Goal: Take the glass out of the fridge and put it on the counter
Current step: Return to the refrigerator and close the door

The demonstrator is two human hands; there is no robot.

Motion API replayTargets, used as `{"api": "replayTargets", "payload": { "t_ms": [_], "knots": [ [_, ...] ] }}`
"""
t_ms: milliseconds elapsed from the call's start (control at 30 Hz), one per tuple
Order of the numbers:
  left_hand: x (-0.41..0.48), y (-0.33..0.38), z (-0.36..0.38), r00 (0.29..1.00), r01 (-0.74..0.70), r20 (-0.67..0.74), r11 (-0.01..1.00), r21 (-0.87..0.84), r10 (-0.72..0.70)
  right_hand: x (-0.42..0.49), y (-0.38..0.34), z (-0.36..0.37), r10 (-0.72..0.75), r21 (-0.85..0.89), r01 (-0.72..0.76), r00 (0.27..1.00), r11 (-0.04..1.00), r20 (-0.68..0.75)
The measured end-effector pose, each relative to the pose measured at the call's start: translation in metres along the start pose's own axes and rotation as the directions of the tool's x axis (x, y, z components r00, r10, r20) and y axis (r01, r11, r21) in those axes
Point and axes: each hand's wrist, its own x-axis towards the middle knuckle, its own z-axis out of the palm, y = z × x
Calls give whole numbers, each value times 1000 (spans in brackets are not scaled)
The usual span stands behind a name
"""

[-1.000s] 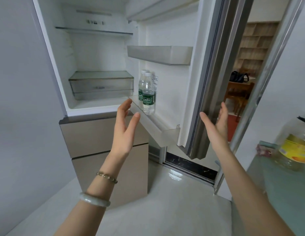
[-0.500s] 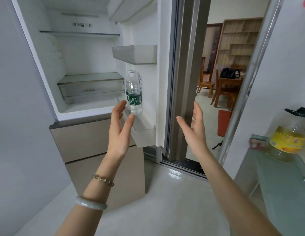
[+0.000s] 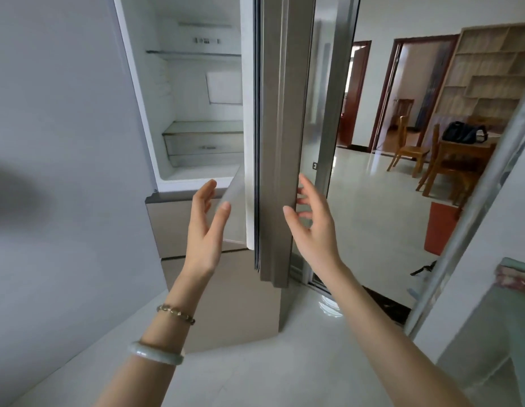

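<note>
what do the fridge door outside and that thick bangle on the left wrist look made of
Fridge door: looks like brushed metal or metal-look coating, grey-beige with a soft satin sheen. Bangle: looks like jade or glass, pale green-white, smooth and glossy, faintly translucent; plastic can't be ruled out.

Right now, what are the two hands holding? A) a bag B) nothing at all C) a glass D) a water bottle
B: the left hand and the right hand are both open and empty, one on each side of the fridge door edge, and no glass shows in the fridge.
</note>
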Motion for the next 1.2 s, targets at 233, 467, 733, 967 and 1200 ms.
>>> {"api": "replayTargets", "payload": {
  "t_ms": [233, 467, 733, 967, 1200],
  "knots": [
    [30, -14, -51, 1000, 11, 2, 999, 47, -11, 20, -14, 88, -117, 67, 107, 978, 992, 171],
    [79, -43, -100, 990, 90, 103, 996, 25, -92, 52, -17, 179, -188, -2, 196, 945, 981, 267],
    [158, -91, -158, 990, 129, 63, 992, 0, -129, 93, -7, 274, -192, -86, 233, 922, 969, 336],
    [215, -124, -195, 988, 84, 133, 996, 17, -85, 131, 21, 330, -244, -219, 343, 893, 914, 377],
    [260, -155, -209, 984, 146, 109, 989, -12, -143, 169, 55, 363, -244, -304, 386, 877, 871, 414]
  ]
}}
